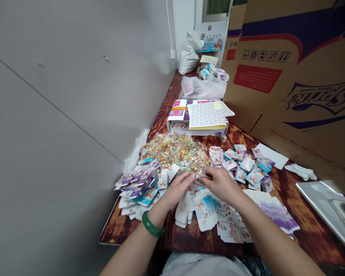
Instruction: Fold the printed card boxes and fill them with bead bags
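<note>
My left hand [179,188], with a green bangle [153,224] on its wrist, is closed, its fingertips meeting those of my right hand [220,184]. Both hands pinch a small paper box [200,176], white with a bit of purple; most of it is hidden by the fingers. Just beyond them lies a heap of small clear packets with colourful pieces [175,149]. Below the hands are flat white cartons [185,209] and a fanned stack of blue and white cartons [204,209]. Purple and blue flattened cartons [140,184] are piled beside my left hand.
Folded small boxes [247,166] lie to the right, near printed sheets [231,224] and purple-edged cartons [276,211]. A white box with label sheets [208,115] stands behind the heap. A large cardboard carton [261,76] borders the right side, a grey wall [60,115] the left.
</note>
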